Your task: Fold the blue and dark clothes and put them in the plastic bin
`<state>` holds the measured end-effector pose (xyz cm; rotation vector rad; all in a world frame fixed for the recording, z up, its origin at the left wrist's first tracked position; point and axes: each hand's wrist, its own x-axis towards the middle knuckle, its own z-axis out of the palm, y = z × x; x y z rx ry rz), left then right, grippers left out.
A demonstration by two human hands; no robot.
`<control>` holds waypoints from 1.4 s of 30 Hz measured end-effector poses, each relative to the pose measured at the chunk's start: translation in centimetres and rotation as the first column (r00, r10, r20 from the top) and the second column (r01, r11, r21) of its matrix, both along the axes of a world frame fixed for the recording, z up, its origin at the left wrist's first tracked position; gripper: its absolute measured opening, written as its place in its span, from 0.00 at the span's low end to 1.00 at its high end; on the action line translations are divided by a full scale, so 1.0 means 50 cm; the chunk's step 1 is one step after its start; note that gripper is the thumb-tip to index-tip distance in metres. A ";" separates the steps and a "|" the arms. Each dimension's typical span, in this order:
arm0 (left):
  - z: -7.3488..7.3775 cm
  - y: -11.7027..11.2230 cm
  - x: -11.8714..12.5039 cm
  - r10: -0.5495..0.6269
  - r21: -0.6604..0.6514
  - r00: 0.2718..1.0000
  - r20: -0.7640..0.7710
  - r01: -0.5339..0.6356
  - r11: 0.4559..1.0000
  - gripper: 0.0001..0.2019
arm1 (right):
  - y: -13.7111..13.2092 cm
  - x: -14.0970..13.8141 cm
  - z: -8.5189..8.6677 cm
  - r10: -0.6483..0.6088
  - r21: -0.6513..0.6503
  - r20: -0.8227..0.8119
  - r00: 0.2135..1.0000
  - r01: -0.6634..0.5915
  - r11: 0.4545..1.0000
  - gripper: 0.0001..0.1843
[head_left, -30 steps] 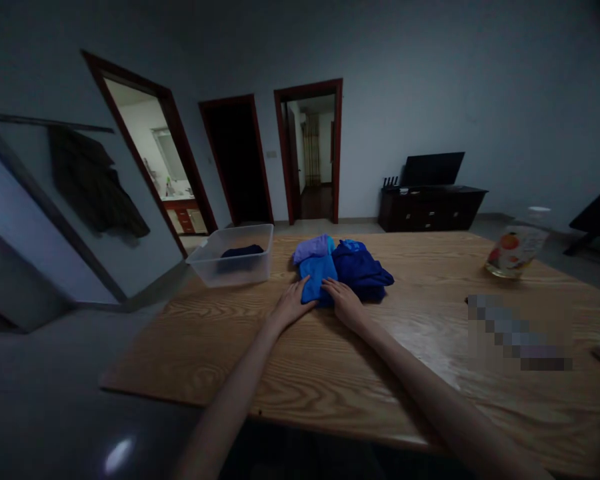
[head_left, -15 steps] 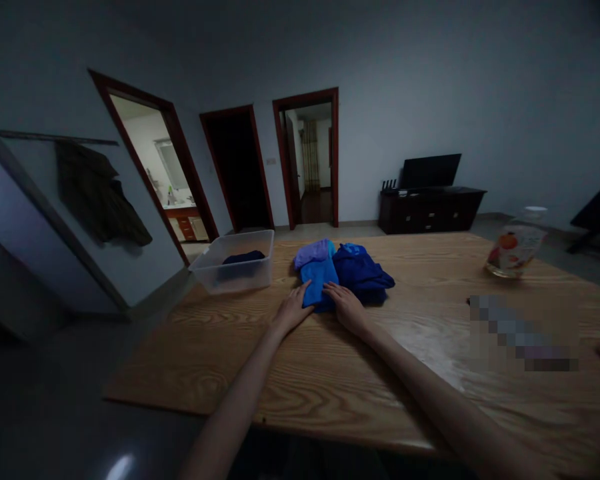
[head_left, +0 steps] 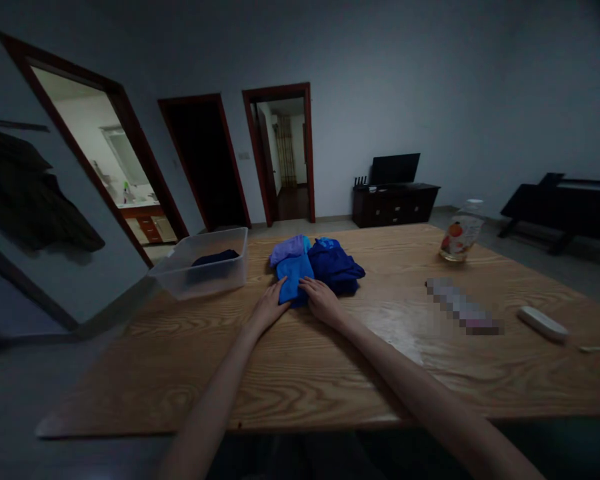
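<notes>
1. Clear plastic forms the bin [head_left: 200, 270] by the far left corner of the counter [head_left: 190, 373]; dark cloth [head_left: 214, 259] lies inside it.
2. The left hand [head_left: 269, 307] rests on the near left part of the light blue cloth [head_left: 295, 270], thumb and fingers parted.
3. That cloth lies toward the counter's far edge, midway along, with a purple cloth [head_left: 286, 251] just beyond it. Neither hand has shifted noticeably on it, so the smoothing or folding seems to have paused.
4. The right hand [head_left: 324, 303] lies on its near right part, fingers lightly bent (I cannot tell whether they pinch).
5. Dark blue cloth [head_left: 336, 268] lies heaped just beside it.
6. A bottle [head_left: 460, 235] stands near the far right corner. The view has swung right, bringing a white oblong object [head_left: 543, 323] fully into sight nearer the right edge; the work itself looks unchanged.
</notes>
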<state>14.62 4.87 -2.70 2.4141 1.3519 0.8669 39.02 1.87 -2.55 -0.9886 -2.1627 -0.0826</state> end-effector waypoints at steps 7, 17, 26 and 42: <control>-0.027 0.023 -0.008 -0.026 0.029 1.000 0.003 0.026 0.999 0.41 | 0.001 0.001 -0.002 0.002 -0.009 0.022 1.000 -0.002 1.000 0.33; -0.040 0.035 -0.014 -0.045 0.066 0.999 0.004 0.045 0.997 0.41 | 0.007 0.004 -0.007 0.016 -0.014 0.027 1.000 -0.016 1.000 0.32; -0.047 0.038 -0.016 -0.037 0.065 0.999 0.005 0.037 0.997 0.41 | 0.004 0.004 -0.004 0.015 -0.014 0.036 0.999 -0.015 1.000 0.32; -0.043 0.035 -0.013 -0.043 0.074 0.999 -0.001 0.043 0.996 0.40 | 0.003 0.003 -0.001 0.007 -0.031 0.052 0.999 -0.006 1.000 0.32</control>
